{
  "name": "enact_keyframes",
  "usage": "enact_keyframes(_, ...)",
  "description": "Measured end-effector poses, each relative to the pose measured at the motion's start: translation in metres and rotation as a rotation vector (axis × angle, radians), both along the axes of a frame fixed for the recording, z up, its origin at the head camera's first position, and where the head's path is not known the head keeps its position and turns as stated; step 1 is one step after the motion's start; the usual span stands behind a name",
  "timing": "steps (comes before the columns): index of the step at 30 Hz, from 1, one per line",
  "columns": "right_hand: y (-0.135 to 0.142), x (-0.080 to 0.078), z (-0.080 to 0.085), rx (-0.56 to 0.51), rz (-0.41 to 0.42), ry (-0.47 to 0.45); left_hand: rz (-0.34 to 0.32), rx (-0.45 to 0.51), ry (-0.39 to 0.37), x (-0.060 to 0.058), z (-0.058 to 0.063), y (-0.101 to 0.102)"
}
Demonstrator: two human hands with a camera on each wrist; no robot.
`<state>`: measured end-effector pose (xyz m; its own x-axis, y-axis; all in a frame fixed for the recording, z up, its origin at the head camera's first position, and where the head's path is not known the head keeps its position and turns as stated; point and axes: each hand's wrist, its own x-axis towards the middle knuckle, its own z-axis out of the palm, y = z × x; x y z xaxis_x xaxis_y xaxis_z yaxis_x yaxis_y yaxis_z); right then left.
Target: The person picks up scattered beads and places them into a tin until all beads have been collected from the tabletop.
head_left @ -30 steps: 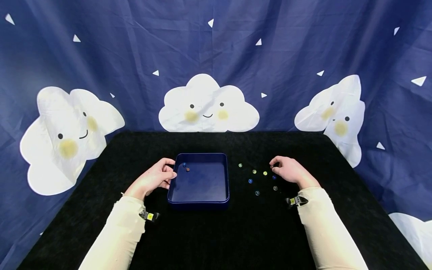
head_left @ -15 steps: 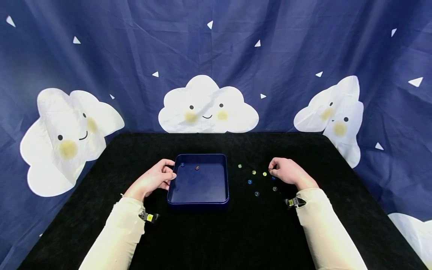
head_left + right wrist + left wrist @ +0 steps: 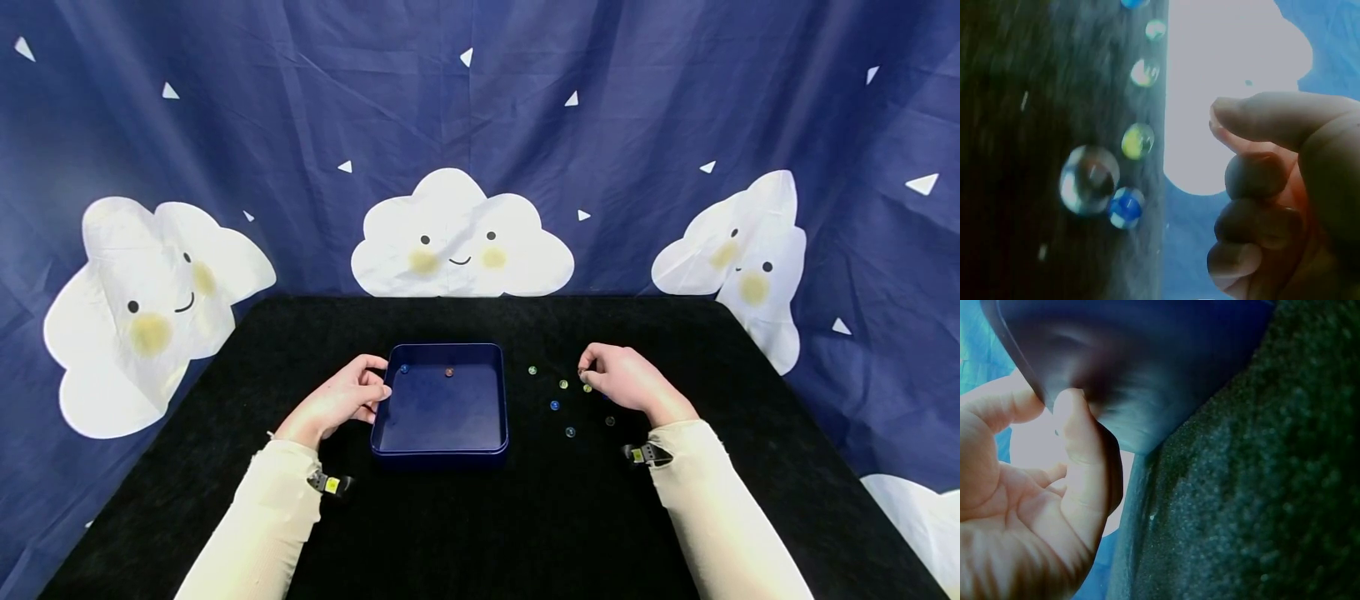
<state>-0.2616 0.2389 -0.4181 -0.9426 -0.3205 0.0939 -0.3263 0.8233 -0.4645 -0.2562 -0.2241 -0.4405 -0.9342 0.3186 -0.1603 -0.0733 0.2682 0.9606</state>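
In the head view, my left hand (image 3: 345,393) holds the left wall of a square navy tray (image 3: 438,455), its thumb against the outer side in the left wrist view. Inside the tray lie a blue marble (image 3: 405,368) and an orange-brown marble (image 3: 449,372). My right hand (image 3: 626,379) pinches a small brownish marble (image 3: 581,372) between thumb and index finger, raised over the loose marbles; the thumb mostly hides it in the right wrist view. Just beneath that hand are a yellow-green marble (image 3: 587,388) and a blue-and-white marble (image 3: 1126,208).
Several other marbles lie on the black cloth right of the tray, among them a green marble (image 3: 532,370), a blue marble (image 3: 555,406) and two clear ones, the nearer a clear bluish marble (image 3: 570,432). A blue curtain (image 3: 480,100) with clouds stands behind the table.
My right hand has lifted and moved left with the pinched marble. Inside the tray the orange-brown marble has rolled right, away from the blue one. My left hand stays on the tray wall.
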Motion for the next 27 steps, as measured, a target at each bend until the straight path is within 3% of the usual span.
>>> enact_keyframes(7, -0.027, 0.008, 0.008, -0.006, 0.040, 0.067, -0.002, 0.006, 0.004, -0.001, 0.000, 0.000)
enact_keyframes(17, -0.071, 0.031, 0.016, -0.035, 0.164, 0.132, -0.001, 0.006, -0.002, 0.001, 0.000, 0.001)
enact_keyframes(27, -0.096, 0.049, 0.018, 0.012, 0.261, 0.179, 0.002, 0.005, 0.000, 0.000, -0.001, 0.001)
